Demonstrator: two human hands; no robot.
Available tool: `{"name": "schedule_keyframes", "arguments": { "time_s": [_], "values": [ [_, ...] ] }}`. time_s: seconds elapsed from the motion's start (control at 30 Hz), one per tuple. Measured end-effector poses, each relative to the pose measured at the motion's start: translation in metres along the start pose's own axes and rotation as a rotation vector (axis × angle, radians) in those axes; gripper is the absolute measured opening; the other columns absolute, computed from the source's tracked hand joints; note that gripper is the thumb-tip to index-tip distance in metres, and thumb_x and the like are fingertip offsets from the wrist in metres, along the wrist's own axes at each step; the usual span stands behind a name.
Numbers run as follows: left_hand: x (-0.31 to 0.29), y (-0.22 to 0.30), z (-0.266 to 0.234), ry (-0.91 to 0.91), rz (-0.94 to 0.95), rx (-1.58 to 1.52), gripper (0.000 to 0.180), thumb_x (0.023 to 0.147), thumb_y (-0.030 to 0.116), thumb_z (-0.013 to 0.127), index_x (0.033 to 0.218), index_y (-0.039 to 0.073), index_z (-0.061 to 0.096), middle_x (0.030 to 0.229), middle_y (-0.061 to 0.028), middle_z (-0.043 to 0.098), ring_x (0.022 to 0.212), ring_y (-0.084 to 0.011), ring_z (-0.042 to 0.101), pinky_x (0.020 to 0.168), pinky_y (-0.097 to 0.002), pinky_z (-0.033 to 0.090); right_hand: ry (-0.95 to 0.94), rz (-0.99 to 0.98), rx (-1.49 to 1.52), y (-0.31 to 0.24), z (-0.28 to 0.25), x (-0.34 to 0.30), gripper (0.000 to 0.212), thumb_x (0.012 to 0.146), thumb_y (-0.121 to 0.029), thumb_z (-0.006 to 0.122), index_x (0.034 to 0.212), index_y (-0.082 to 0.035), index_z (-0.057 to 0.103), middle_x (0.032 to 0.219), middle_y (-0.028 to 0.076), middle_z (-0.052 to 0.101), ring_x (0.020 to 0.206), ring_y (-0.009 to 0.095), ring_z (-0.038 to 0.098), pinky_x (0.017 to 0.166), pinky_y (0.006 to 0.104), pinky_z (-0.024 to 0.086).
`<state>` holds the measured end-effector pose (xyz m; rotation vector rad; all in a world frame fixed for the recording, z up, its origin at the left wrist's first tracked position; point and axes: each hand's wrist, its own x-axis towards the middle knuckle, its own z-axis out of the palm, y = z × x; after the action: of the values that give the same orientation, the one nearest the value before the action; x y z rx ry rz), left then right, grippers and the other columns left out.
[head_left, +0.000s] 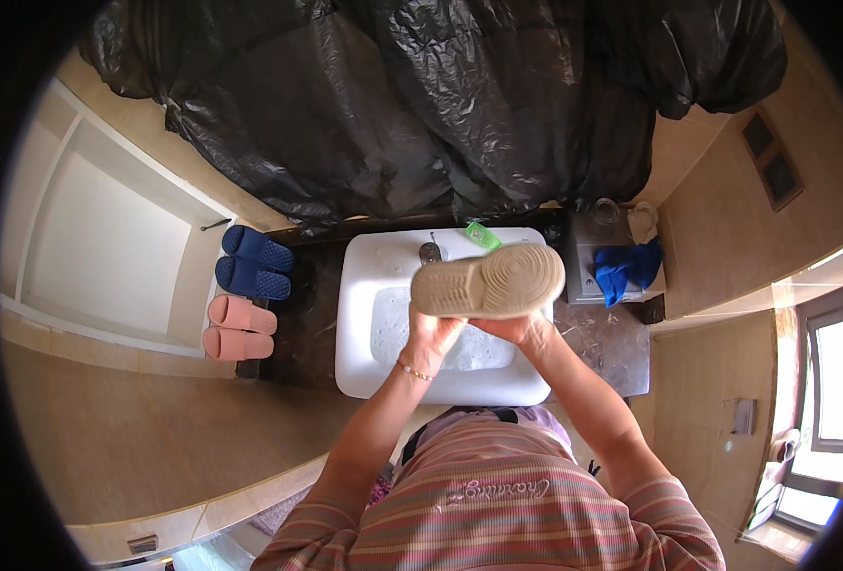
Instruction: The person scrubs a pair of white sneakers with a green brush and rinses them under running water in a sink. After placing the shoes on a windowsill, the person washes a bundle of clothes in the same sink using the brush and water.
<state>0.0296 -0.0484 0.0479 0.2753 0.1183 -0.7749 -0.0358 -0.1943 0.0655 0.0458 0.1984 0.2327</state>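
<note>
A beige-soled shoe held up over a soapy sink.

From where I stand, the left hand and right hand both grip its near edge, fingers mostly hidden beneath, sole turned upward above the white sink. Suds float below; a green item sits on the far rim, and blue slippers lie beside pink slippers at left.

A single word in pale cursive lettering stands upside down across the striped shirt's front
</note>
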Motion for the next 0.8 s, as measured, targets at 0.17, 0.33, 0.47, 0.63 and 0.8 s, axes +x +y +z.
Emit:
{"name": "schedule_keyframes", "arguments": {
  "time_s": [0.17,0.33,0.47,0.63,0.8],
  "values": [
    [-0.012,-0.005,0.007,-0.113,-0.121,0.025,0.041,0.093,0.026,0.044,0.119,-0.004,0.054,0.120,-0.0184,0.058,0.110,-0.0297,0.058,0.094,-0.0426,0.048,-0.038,-0.165,0.005,-0.012,-0.021,-0.014,0.052,0.094,-0.039,0.046,0.125,0.003,0.049,0.125,0.019,0.055,0.105,0.031,0.059,0.094,0.0468,0.049],
    [-0.014,0.030,0.019,0.017,-0.277,0.215,0.043,0.093,0.025,0.041,0.115,-0.008,0.056,0.110,-0.0207,0.063,0.100,-0.0298,0.062,0.089,-0.0391,0.051,0.074,-0.259,-0.096,0.000,-0.010,-0.025,0.041,0.097,-0.020,0.043,0.127,0.008,0.046,0.126,0.021,0.053,0.109,0.028,0.058,0.096,0.0375,0.050],
    [-0.014,0.039,0.031,-0.086,-0.507,0.236,0.058,0.095,0.041,0.047,0.125,-0.009,0.050,0.122,-0.0199,0.058,0.111,-0.0257,0.059,0.096,-0.0360,0.047,0.085,-0.230,-0.326,0.008,0.015,-0.027,0.039,0.097,-0.017,0.043,0.128,0.007,0.047,0.118,0.019,0.059,0.100,0.024,0.062,0.093,0.0334,0.052],
    [-0.013,0.026,0.049,0.081,-0.482,0.269,0.046,0.094,0.036,0.053,0.110,-0.006,0.060,0.098,-0.0161,0.069,0.082,-0.0236,0.069,0.074,-0.0337,0.057,-0.085,-0.136,-0.008,0.003,0.026,-0.037,0.048,0.098,-0.028,0.042,0.136,0.001,0.040,0.113,0.019,0.061,0.094,0.025,0.065,0.086,0.0332,0.056],
    [-0.012,0.013,0.071,0.097,-0.503,0.161,0.038,0.093,0.033,0.056,0.099,-0.004,0.064,0.093,-0.0146,0.069,0.079,-0.0226,0.069,0.072,-0.0324,0.056,-0.160,0.030,0.071,-0.003,0.010,-0.035,0.044,0.094,-0.031,0.052,0.127,-0.001,0.048,0.110,0.016,0.062,0.089,0.020,0.066,0.077,0.0309,0.057]
  ]
}}
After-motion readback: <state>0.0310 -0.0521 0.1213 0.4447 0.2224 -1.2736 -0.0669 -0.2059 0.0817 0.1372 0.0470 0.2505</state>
